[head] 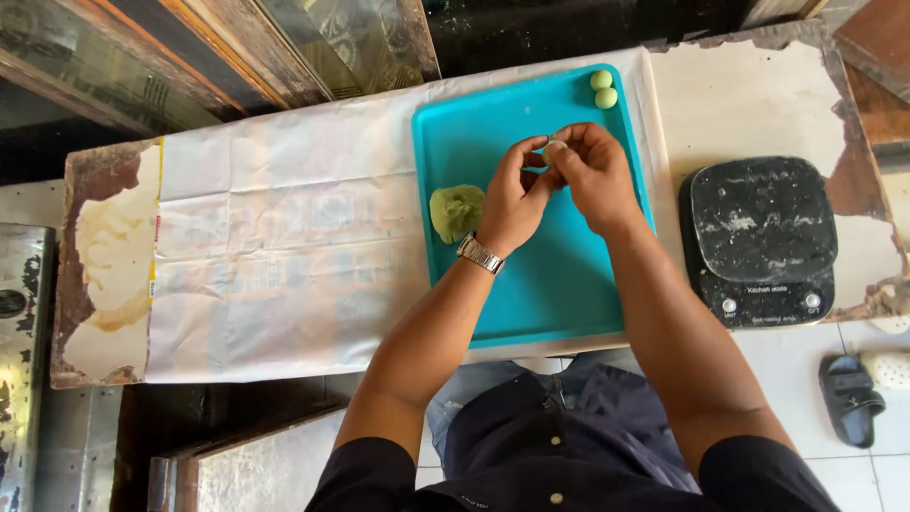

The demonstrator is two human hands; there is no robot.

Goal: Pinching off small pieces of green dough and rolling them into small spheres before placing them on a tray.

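Far left: a metal appliance (21, 360), cut off by the frame edge, too little showing to tell its kind. Beside it, a worn table (104, 275) with peeling surface, mostly covered by a pale, creased sheet (284, 246) with faint print too washed out to read. Above, slanted wooden planks (237, 47), cropped at the top.

Toward the middle: a turquoise tray (559, 284) lying on the sheet, its near edge at the table's front. On its left part, a lump of green dough (456, 210), resting free, its right side partly hidden behind the left wrist. Left hand (517, 194), a metal wristwatch (480, 253) on its wrist, fingertips pinched together on a small piece of green dough (553, 148) held above the tray's upper half. Right hand (592, 175) meeting it from the other side, fingers closed on the same small piece; most of that piece hidden by the fingers, shape hard to make out. At the tray's far right corner, two small green dough balls (603, 88), touching each other, well apart from the hands.

Right of the tray: a black kitchen scale (761, 242), dusted with white smears, just beside the tray. Lower right, on the tiled floor (853, 474): a dark sandal (850, 398) and a white one (891, 368), cropped by the frame.
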